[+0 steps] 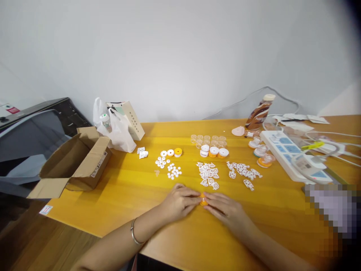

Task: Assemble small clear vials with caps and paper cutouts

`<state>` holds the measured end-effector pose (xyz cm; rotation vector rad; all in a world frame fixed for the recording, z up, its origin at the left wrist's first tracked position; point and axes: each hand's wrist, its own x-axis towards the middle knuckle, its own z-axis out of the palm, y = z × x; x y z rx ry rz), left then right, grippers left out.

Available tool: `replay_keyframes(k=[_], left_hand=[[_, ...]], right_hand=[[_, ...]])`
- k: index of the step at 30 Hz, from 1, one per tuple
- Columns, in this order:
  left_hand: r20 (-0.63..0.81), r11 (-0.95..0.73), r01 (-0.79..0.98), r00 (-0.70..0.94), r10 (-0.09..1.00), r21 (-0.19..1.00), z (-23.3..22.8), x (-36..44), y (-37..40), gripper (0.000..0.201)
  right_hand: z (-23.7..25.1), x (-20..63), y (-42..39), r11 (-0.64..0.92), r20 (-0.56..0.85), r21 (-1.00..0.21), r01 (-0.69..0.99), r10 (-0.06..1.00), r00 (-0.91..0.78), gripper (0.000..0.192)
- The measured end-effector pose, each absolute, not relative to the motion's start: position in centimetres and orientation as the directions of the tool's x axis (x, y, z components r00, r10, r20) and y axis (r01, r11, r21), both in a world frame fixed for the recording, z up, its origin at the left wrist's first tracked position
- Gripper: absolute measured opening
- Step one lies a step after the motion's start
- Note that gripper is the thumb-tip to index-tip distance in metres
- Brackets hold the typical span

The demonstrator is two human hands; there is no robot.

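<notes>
Both hands meet at table centre, near edge. Left hand [180, 201] and right hand [225, 210] pinch one small orange cap [203, 199] between their fingertips, fingers narrow and curled; whether it rests on the table [126, 188] I cannot tell. White cut-out pieces [208, 175] lie at 12 o'clock of the cap, white discs [169, 167] at 11. Judgement: press evenly from both sides, cap kept level, wrists resting on the table.

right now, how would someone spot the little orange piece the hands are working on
Start at the yellow table and go to its near edge, where the left hand and right hand meet fingertip to fingertip. The orange piece is pinched between them. It lies alone, nearer than the white cutouts behind it.
</notes>
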<state>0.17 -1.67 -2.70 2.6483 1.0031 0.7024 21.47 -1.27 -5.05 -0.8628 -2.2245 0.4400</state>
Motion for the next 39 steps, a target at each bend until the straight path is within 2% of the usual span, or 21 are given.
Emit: replay_keyframes(k=[4, 8, 11, 15, 20, 25, 30, 34, 36, 39], left_hand=[[0.344, -0.769, 0.575, 0.688, 0.639, 0.279, -2.7, 0.1, -1.8, 0.025], [0.329, -0.807, 0.579, 0.745, 0.581, 0.115, -2.4, 0.2, -2.0, 0.025], [0.309, -0.821, 0.571, 0.777, 0.548, 0.021, -1.9, 0.4, -2.2, 0.025], [0.289, -0.823, 0.568, 0.791, 0.539, -0.021, -1.4, 0.4, -2.3, 0.026], [0.293, -0.818, 0.575, 0.779, 0.554, 0.019, -1.6, 0.6, -2.5, 0.026], [0.317, -0.793, 0.590, 0.731, 0.604, 0.151, -1.4, -0.1, -1.6, 0.024], [0.350, -0.570, 0.774, 0.472, 0.809, 0.274, -0.2, -3.8, 1.1, 0.018], [0.370, -0.442, 0.794, 0.296, 0.881, 0.418, -0.3, -6.3, 3.0, 0.017], [0.371, -0.451, 0.774, 0.299, 0.879, 0.444, -0.8, -6.5, 3.4, 0.018], [0.365, -0.506, 0.767, 0.374, 0.853, 0.395, -1.6, -5.8, 3.7, 0.019]], right_hand=[[-5.0, 21.4, -1.3, 0.720, 0.501, -0.557, 0.414, 0.689, -0.524, 0.019], [-5.0, 21.2, -1.6, 0.675, 0.462, -0.649, 0.350, 0.716, -0.524, 0.028], [-5.1, 21.1, -1.8, 0.679, 0.458, -0.628, 0.380, 0.717, -0.525, 0.028], [-5.3, 21.1, -1.7, 0.702, 0.468, -0.582, 0.410, 0.702, -0.537, 0.024], [-5.4, 21.3, -1.4, 0.705, 0.466, -0.575, 0.415, 0.699, -0.542, 0.021], [-4.8, 21.3, -1.2, 0.667, 0.434, -0.592, 0.452, 0.736, -0.519, 0.012], [-4.1, 21.0, -0.9, 0.585, 0.354, -0.659, 0.473, 0.796, -0.491, 0.020], [-3.5, 20.9, -0.8, 0.563, 0.306, -0.675, 0.478, 0.802, -0.513, 0.026], [-3.2, 20.9, -0.8, 0.560, 0.288, -0.679, 0.474, 0.797, -0.530, 0.025], [-3.0, 20.9, -0.8, 0.562, 0.278, -0.688, 0.460, 0.789, -0.547, 0.022]])
